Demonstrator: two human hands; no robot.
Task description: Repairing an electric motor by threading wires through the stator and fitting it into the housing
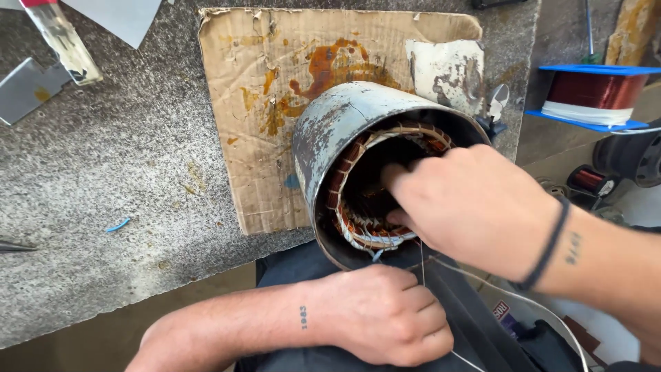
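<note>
Lit brightly and evenly by daylight, falling from above and slightly right. Casting only soft shadows: a dim patch under the rusty grey metal motor housing [344,131] onto the stained brown cardboard sheet [275,83], deeper darkness pooling inside the housing bore. Washing out the upper right corner near the blue-flanged spool of copper wire [595,89]. Showing mild glare on the right hand [475,207] knuckles. Staying sharp at centre, on the left hand [385,313] and the speckled grey stone bench [103,172]. Bending slightly at the edges, wide-angle style; softening in the far corners.
</note>
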